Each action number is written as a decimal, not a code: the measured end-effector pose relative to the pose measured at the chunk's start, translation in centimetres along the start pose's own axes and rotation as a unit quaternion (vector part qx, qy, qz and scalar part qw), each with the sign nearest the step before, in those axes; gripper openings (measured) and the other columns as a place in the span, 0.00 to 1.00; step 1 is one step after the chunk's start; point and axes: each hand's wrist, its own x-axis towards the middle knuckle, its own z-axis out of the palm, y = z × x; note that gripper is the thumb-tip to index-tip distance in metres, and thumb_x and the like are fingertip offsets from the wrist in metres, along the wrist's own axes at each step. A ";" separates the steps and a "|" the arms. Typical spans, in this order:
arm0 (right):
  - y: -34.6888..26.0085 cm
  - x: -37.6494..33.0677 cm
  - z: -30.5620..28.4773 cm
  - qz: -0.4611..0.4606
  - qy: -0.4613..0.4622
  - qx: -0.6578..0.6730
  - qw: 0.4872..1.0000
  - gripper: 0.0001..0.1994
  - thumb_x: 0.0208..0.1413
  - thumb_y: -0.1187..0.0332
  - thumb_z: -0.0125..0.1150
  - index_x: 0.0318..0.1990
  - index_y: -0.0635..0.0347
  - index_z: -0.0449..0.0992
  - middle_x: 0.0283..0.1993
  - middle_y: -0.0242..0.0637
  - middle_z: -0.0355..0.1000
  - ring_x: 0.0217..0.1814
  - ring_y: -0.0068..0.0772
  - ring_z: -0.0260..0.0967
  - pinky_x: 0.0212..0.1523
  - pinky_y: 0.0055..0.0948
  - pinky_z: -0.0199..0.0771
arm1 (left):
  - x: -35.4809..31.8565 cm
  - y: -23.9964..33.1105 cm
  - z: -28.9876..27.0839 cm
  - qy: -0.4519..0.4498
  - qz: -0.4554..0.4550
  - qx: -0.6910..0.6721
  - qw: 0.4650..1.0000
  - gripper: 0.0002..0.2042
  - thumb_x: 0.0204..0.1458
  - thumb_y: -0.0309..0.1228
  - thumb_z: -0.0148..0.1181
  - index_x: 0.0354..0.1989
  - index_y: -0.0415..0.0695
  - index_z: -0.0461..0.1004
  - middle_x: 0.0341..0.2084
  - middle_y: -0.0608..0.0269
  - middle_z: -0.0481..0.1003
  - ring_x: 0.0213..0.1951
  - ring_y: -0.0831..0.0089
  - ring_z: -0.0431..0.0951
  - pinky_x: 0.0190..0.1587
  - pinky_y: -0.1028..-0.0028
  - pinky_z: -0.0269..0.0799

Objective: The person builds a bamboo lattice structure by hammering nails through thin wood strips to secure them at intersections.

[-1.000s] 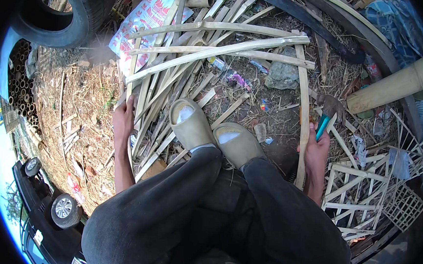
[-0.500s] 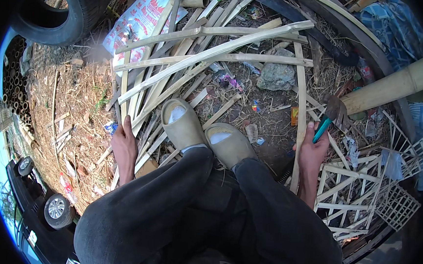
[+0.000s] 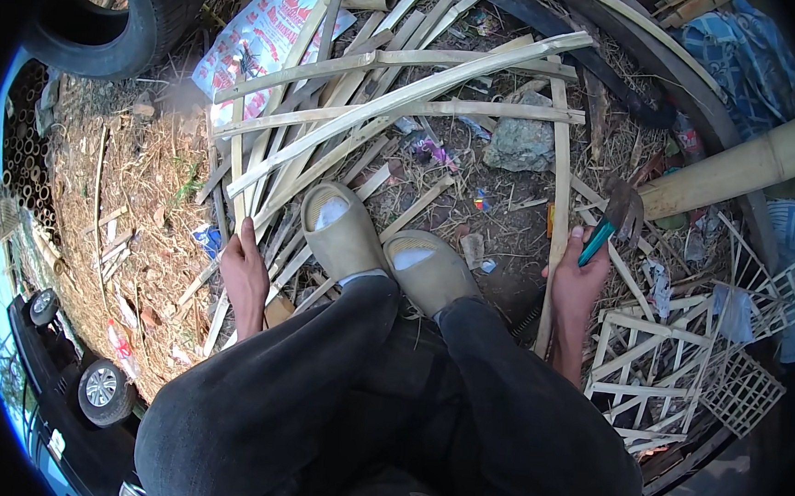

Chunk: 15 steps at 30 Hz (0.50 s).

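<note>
A frame of pale bamboo strips lies before my feet: two crosswise slats (image 3: 481, 111), a long diagonal strip (image 3: 418, 90), and an upright strip at each side. My left hand (image 3: 246, 279) is closed on the lower end of the left upright strip (image 3: 237, 149), thumb on top. At the other side, my right hand (image 3: 582, 275) grips rusty-headed pincers (image 3: 598, 244) by their teal handles. The right upright strip (image 3: 562, 172) runs along this hand's inner side, and its fingers appear to hold it too, though they are partly hidden.
Loose bamboo strips (image 3: 373, 67) lie under the frame beside a rock (image 3: 522, 144). A thick bamboo pole (image 3: 734, 175) juts in from the right, above finished-looking bamboo lattices (image 3: 652, 367). My sandals (image 3: 348, 235) stand between my hands. A tyre (image 3: 140, 36) is at far left.
Both hands have shifted slightly, the left one a little to the right and the right one a little to the left. The pincers have tilted a bit, and the frame's sides moved slightly inward.
</note>
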 end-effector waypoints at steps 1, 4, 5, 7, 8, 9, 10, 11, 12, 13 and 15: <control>0.0 0.0 -0.3 0.001 0.005 0.003 1.000 0.07 0.72 0.66 0.53 0.42 0.59 0.65 0.28 0.30 0.65 0.19 0.19 0.66 0.14 0.23 0.72 | -0.4 0.1 0.4 -0.008 -0.004 -0.005 1.000 0.35 0.68 0.55 0.48 0.21 0.30 0.64 0.15 0.46 0.62 0.22 0.60 0.57 0.29 0.55 0.58; 0.7 -0.2 0.6 0.007 -0.012 0.029 0.999 0.07 0.72 0.65 0.52 0.43 0.59 0.65 0.29 0.30 0.65 0.20 0.19 0.66 0.14 0.23 0.72 | -0.4 -0.2 -0.4 -0.012 -0.017 0.004 1.000 0.36 0.68 0.56 0.48 0.20 0.30 0.64 0.14 0.49 0.61 0.23 0.64 0.56 0.29 0.56 0.56; 0.6 -0.2 0.6 0.010 -0.008 0.025 1.000 0.07 0.72 0.65 0.52 0.43 0.58 0.65 0.29 0.29 0.65 0.20 0.19 0.66 0.15 0.22 0.72 | -0.1 -0.3 -0.7 -0.058 -0.048 0.024 0.997 0.31 0.68 0.53 0.50 0.29 0.31 0.69 0.19 0.48 0.67 0.24 0.62 0.63 0.33 0.58 0.63; 0.7 -0.2 0.8 0.015 -0.010 0.024 1.000 0.07 0.72 0.65 0.52 0.42 0.58 0.65 0.29 0.29 0.65 0.20 0.18 0.66 0.15 0.22 0.72 | -1.4 0.1 0.1 0.028 -0.002 -0.007 1.000 0.26 0.67 0.50 0.53 0.36 0.33 0.70 0.23 0.48 0.70 0.27 0.59 0.68 0.37 0.58 0.67; 1.0 -0.2 1.1 0.011 -0.022 0.029 0.999 0.07 0.72 0.65 0.52 0.43 0.58 0.65 0.29 0.29 0.65 0.20 0.18 0.65 0.15 0.22 0.72 | -1.8 0.1 0.1 0.114 0.047 -0.034 0.992 0.22 0.66 0.48 0.56 0.44 0.34 0.71 0.27 0.47 0.74 0.30 0.56 0.73 0.41 0.59 0.71; 0.7 -0.1 0.6 0.003 -0.024 0.027 0.999 0.07 0.72 0.65 0.52 0.43 0.57 0.65 0.29 0.29 0.65 0.20 0.18 0.65 0.15 0.22 0.73 | -1.6 0.7 0.2 0.232 0.229 0.157 0.932 0.22 0.62 0.39 0.63 0.57 0.38 0.66 0.36 0.47 0.78 0.38 0.51 0.79 0.49 0.60 0.73; 0.3 -0.1 0.2 0.000 -0.023 0.024 0.999 0.07 0.72 0.65 0.52 0.43 0.57 0.65 0.29 0.29 0.65 0.20 0.18 0.65 0.15 0.22 0.73 | -1.7 1.5 -0.2 0.232 0.228 0.153 0.933 0.22 0.62 0.39 0.63 0.57 0.38 0.66 0.36 0.47 0.78 0.38 0.51 0.79 0.49 0.60 0.73; 0.4 0.1 -0.6 0.001 -0.017 0.016 1.000 0.07 0.72 0.65 0.52 0.43 0.57 0.65 0.29 0.29 0.65 0.20 0.18 0.65 0.15 0.22 0.72 | -2.2 4.6 -1.0 0.149 0.300 0.084 0.939 0.20 0.61 0.36 0.65 0.55 0.38 0.69 0.36 0.48 0.78 0.39 0.53 0.80 0.48 0.61 0.73; 0.4 0.1 -0.8 0.006 -0.017 0.014 1.000 0.07 0.72 0.65 0.52 0.43 0.56 0.65 0.29 0.29 0.65 0.20 0.18 0.65 0.15 0.22 0.72 | -2.2 7.7 -2.9 0.069 0.367 0.021 0.927 0.19 0.59 0.34 0.66 0.53 0.37 0.71 0.37 0.49 0.79 0.39 0.55 0.80 0.47 0.61 0.74; 0.3 0.0 -0.7 0.006 -0.024 0.017 1.000 0.07 0.72 0.65 0.52 0.43 0.56 0.65 0.29 0.29 0.65 0.20 0.18 0.65 0.15 0.22 0.72 | -1.6 9.7 -5.5 -0.059 0.348 0.001 0.936 0.16 0.59 0.32 0.67 0.50 0.37 0.73 0.37 0.50 0.80 0.39 0.58 0.81 0.46 0.63 0.74; 0.3 -0.5 0.4 0.027 -0.025 0.030 0.999 0.07 0.72 0.65 0.52 0.43 0.57 0.65 0.29 0.29 0.65 0.20 0.18 0.66 0.15 0.22 0.72 | -0.7 14.0 -11.3 -0.231 0.330 -0.001 0.915 0.09 0.61 0.30 0.63 0.38 0.35 0.77 0.32 0.58 0.80 0.36 0.66 0.78 0.45 0.68 0.73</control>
